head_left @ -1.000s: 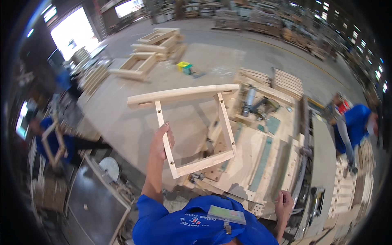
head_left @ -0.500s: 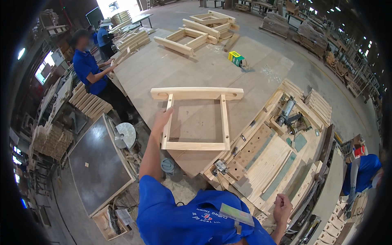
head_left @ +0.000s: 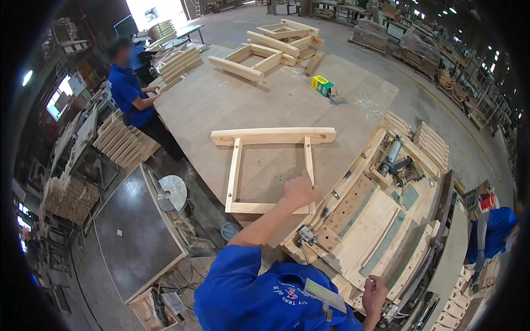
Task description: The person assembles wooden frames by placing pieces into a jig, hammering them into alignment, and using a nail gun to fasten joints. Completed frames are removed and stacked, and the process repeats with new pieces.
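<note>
A pale wooden frame [head_left: 273,135] lies on the large brown table, with a wide, slightly curved rail at its far side and three narrower bars. Dark round holes show near the bar ends. Reaching across, my left hand [head_left: 300,191] is closed at the frame's right bar, near the near right corner, and covers part of it. My right hand [head_left: 375,292] is held low at the right, beside the wooden jig [head_left: 359,220], its fingers curled into a loose fist. Whatever that fist holds, if anything, is hidden.
More wooden frames [head_left: 248,58] are piled at the table's far side. A green and yellow box [head_left: 322,85] stands near them. A dark-topped bench [head_left: 135,220] with a pale disc [head_left: 172,191] is at the left. A co-worker [head_left: 132,94] in blue stands by the table's left edge.
My left hand has let go of the frame's left bar and moved right to its right bar. My right hand stays curled by the jig. The view has shifted slightly.
</note>
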`<state>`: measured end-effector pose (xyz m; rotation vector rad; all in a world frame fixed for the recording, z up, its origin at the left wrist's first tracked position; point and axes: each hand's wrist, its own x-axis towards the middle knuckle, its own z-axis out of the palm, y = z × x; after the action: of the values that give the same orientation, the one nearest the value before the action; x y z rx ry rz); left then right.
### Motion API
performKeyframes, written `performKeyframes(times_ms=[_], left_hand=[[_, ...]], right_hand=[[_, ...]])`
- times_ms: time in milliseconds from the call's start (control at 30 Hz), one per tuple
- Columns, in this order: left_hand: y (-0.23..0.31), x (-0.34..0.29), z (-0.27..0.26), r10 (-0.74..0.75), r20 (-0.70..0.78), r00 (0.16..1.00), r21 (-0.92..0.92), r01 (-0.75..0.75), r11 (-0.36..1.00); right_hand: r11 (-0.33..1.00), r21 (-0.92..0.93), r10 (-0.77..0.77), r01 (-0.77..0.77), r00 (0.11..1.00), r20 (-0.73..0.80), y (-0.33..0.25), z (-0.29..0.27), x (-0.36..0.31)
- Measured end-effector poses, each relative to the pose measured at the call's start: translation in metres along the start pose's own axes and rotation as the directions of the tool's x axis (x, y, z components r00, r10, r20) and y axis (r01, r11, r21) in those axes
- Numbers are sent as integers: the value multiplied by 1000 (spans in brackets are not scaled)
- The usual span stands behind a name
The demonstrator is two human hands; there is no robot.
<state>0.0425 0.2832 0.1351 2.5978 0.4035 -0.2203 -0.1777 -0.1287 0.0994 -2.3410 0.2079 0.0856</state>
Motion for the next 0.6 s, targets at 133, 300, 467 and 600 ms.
performKeyframes(times_ms=[133, 300, 467, 600], left_hand=[[-13, 15, -20, 74, 91, 993, 125, -85, 989], [-85, 63, -71, -87, -62, 994, 223, 99, 970], [-156, 89, -125, -56, -598, 799, 336, 314, 888], [-134, 76, -102, 175, -652, 738, 359, 96, 929]], right_hand=[[996, -87, 27, -30, 999, -38, 5, 4, -15], [999, -37, 37, -38, 999, -19, 6, 18, -27], [998, 62, 32, -33, 999, 12, 12, 27, -39], [995, -73, -69, 66, 997, -44, 19, 20, -52]])
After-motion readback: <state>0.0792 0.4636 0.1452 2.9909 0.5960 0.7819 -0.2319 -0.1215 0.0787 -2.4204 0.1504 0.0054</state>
